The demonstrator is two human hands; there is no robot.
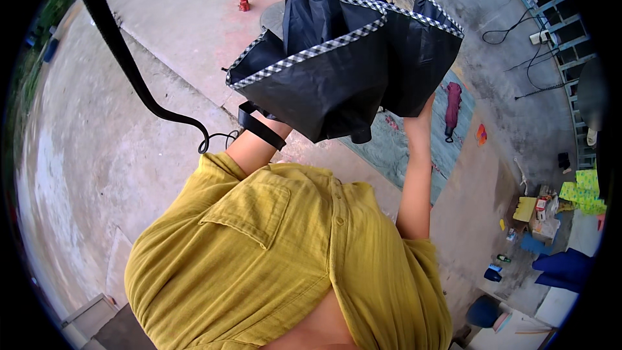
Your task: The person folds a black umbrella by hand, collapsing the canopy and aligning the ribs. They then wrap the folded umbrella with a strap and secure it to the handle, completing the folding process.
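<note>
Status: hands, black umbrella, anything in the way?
Right hand at black umbrella, fingers hidden; left hand out of sight behind it. Umbrella bunched, partly open. Possible snag: black strap across left forearm.

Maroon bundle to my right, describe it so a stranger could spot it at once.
Find the large blue-green patterned panel. On its right side, just right of your right hand, lies a slim maroon bundle with a black end. Its long shape and maroon colour set it apart from the small orange thing beside the panel.
</note>
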